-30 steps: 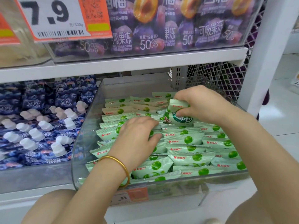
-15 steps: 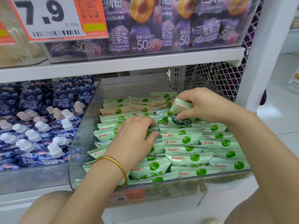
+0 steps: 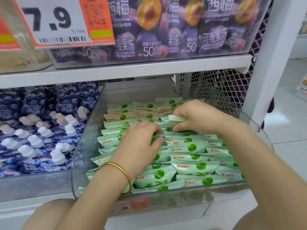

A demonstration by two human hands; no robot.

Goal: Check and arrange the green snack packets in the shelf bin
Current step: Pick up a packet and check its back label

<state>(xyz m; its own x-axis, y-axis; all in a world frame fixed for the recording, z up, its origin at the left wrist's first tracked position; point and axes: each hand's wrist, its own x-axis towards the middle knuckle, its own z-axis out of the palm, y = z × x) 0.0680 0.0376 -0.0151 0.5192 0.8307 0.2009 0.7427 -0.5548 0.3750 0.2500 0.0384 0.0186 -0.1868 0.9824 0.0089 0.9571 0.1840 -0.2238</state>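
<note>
Reaching into the clear plastic bin (image 3: 86,146), I have both hands over the green snack packets (image 3: 194,166) that fill it in overlapping rows, each printed with a round green fruit and a small red logo. My right hand (image 3: 199,118) is toward the back right of the bin, thumb and fingers pinching one loose packet (image 3: 176,121), which stands up on its edge just above the rows and shows mostly its pale crimped end. My left hand (image 3: 139,140) lies palm down near the middle of the bin, fingers bent so the tips touch the packets just beside the loose one; whether those fingers pinch a packet edge or only press on it I cannot tell. A gold bangle (image 3: 119,168) sits on my left wrist, over the front rows of the bin. On the bin's front face is an orange price label (image 3: 132,206). Left of the bin lie blue jelly pouches (image 3: 38,130) with white caps. Above the bin runs a white shelf board (image 3: 116,72), carrying purple prune jelly pouches (image 3: 149,30) and a price card (image 3: 54,22) reading 7.9. Behind the bin's right side is white wire mesh (image 3: 216,83).
</note>
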